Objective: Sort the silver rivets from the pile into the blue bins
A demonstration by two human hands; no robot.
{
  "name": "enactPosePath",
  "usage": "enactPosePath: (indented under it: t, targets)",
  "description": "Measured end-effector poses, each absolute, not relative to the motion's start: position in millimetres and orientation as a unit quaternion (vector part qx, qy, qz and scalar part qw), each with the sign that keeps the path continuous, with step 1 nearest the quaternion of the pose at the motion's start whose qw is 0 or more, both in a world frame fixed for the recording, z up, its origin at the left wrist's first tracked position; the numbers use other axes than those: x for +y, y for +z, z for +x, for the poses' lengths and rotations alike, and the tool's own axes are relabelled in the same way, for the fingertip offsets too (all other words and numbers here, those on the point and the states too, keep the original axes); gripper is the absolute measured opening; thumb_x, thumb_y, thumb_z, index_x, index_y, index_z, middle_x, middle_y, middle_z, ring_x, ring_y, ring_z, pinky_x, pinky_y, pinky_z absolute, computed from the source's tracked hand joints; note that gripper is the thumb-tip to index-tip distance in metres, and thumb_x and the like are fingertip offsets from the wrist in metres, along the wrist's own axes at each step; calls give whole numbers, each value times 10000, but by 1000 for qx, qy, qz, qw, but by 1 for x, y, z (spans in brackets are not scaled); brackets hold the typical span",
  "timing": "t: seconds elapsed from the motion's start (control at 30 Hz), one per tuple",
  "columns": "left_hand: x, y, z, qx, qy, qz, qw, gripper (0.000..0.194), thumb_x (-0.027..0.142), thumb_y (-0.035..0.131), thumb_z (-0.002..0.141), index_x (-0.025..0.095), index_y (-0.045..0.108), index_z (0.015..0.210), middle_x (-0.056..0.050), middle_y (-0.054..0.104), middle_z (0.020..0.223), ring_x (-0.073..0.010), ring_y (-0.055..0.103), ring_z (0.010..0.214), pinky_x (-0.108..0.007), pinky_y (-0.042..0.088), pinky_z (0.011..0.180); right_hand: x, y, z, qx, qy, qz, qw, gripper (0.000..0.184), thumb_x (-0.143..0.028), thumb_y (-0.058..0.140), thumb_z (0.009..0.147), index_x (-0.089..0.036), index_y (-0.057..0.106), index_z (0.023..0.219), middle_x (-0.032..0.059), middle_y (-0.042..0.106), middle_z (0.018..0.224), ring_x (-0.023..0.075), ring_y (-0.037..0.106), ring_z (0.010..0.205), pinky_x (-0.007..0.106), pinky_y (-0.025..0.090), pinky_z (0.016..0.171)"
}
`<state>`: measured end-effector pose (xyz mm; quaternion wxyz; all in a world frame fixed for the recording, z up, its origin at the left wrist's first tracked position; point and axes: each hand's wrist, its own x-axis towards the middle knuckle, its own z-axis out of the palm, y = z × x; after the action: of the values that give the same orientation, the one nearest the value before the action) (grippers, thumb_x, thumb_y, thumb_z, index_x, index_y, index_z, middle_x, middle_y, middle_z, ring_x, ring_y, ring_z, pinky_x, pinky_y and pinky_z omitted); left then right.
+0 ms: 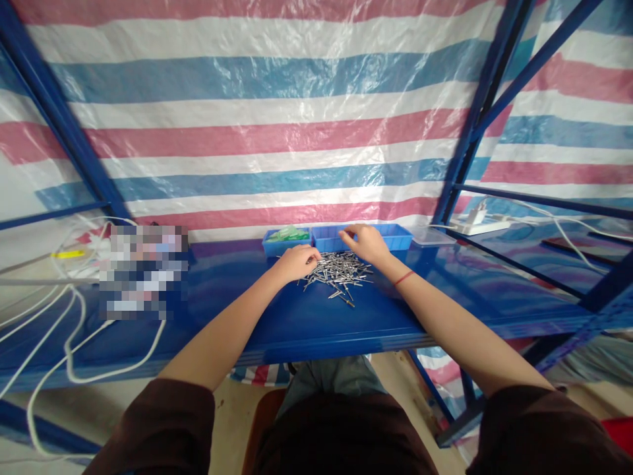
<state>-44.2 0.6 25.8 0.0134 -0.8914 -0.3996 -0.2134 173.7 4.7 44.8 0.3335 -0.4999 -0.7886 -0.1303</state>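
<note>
A loose pile of thin silver metal pins, which look like blind rivets (341, 272), lies on the blue shelf table (306, 323). My left hand (298, 262) is at the pile's left edge, fingers curled together; a small dark bit shows at the fingertips, too small to name. Over the pile's far right side is my right hand (364, 243), its fingers bent and closed in front of a long blue bin (398, 236). Whatever it may hold is hidden. Left of that bin, a smaller blue bin (273, 247) contains green and clear plastic bags (288, 233).
White cables (74, 330) and a blurred-out patch (143, 270) take up the left side. A clear plastic lid (434, 235) lies right of the bins. Farther right is a white power strip (479, 225). Blue frame posts (467, 152) flank the table, with striped sheeting (277, 138) behind.
</note>
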Motion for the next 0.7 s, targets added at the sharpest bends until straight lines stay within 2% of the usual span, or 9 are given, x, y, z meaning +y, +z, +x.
enactPosePath:
  t: [0.2,0.43,0.7]
  targets:
    - [-1,22,-44,-448,-169,-876,55,285,310,422,854,250,653,1011,-56,617,1053,-220,541,964,-348,416,820,-2,34,156,-875,-67,-398,268,211,-240,489,807,-154,682,816,58,669,751,147,575,687,248,372,656]
    - [0,21,-39,-486,-173,-856,32,223,275,449,826,232,667,848,-52,628,921,-213,564,912,-312,420,752,-2,29,152,-885,-39,-380,267,190,-203,502,770,-158,685,795,46,665,730,136,564,658,242,371,638]
    - [5,18,-42,-508,-156,-846,32,263,273,414,830,272,650,946,-49,631,982,-244,554,966,-372,425,782,-3,30,153,-884,-23,-385,263,185,-189,501,768,-154,682,775,43,667,730,135,568,665,239,371,647]
